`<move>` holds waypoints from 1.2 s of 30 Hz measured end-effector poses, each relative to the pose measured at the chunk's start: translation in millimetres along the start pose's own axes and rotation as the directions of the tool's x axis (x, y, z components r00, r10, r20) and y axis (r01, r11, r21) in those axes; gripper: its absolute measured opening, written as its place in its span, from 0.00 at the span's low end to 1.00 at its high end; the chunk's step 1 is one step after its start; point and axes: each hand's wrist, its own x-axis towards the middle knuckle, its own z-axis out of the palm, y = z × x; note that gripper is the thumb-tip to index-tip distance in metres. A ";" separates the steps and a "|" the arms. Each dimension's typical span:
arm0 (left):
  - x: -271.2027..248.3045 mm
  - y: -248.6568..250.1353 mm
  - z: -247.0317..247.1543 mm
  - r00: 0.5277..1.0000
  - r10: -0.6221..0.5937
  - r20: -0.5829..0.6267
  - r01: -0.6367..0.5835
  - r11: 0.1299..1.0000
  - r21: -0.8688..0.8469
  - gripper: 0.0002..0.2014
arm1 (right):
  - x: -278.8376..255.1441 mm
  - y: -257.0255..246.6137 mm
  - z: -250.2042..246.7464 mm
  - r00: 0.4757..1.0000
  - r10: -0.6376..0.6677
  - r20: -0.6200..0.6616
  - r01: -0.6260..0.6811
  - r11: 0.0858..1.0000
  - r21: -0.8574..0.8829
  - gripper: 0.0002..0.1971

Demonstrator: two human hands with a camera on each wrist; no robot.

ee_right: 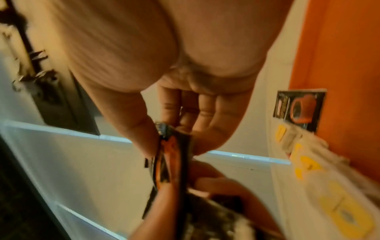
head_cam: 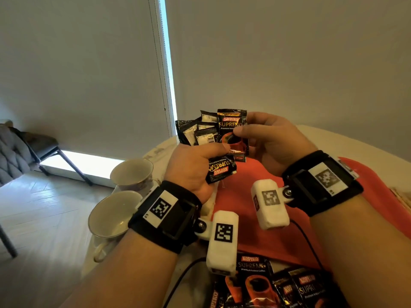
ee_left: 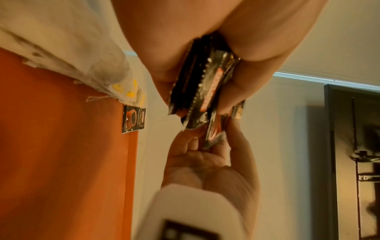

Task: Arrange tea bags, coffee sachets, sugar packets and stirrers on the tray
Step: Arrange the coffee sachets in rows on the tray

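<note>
Above the orange tray [head_cam: 262,230], my left hand [head_cam: 195,165] grips a fanned bundle of black coffee sachets [head_cam: 200,132], seen edge-on in the left wrist view as the sachet bundle [ee_left: 197,91]. My right hand [head_cam: 264,138] pinches one upright coffee sachet [head_cam: 232,127] between thumb and fingers at the bundle's right side; the right wrist view shows this pinched sachet [ee_right: 170,155]. One single sachet [ee_left: 133,121] lies at the tray's [ee_left: 61,146] far edge, also visible as the lone sachet [ee_right: 300,108]. Tea bags with yellow tags [ee_right: 329,194] lie in a row beside the tray [ee_right: 345,65].
Two white cups stand left of my left wrist, the far cup [head_cam: 133,172] and the near cup [head_cam: 113,214]. More loose coffee sachets [head_cam: 278,285] lie on the table near my body. A grey chair [head_cam: 20,150] stands on the floor at left. A black cable [head_cam: 182,276] runs under my left arm.
</note>
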 end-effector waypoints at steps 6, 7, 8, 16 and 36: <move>-1.6 -1.5 0.2 0.996 0.079 0.039 -0.081 0.994 0.072 0.20 | 4.8 -2.1 -1.9 0.974 0.146 -0.173 -0.129 0.986 0.106 0.24; -1.5 -1.7 0.4 0.996 0.083 0.028 -0.085 0.994 0.070 0.20 | 5.8 -1.7 -2.0 0.969 0.154 -0.195 -0.137 0.986 0.098 0.24; -1.3 -1.3 1.2 0.996 0.088 0.012 -0.089 0.994 0.065 0.19 | 6.4 -1.6 -2.5 0.969 0.146 -0.201 -0.134 0.988 0.073 0.23; 4.3 2.1 -0.7 0.990 0.070 -0.121 -0.077 0.996 -0.052 0.18 | 0.6 -4.2 -3.3 0.993 0.066 -0.096 -0.076 0.992 -0.104 0.06; 9.2 6.9 -7.1 0.988 -0.026 -0.152 0.004 0.989 -0.145 0.17 | 59.7 55.0 -40.5 0.773 0.387 -0.502 -0.577 0.758 -0.304 0.03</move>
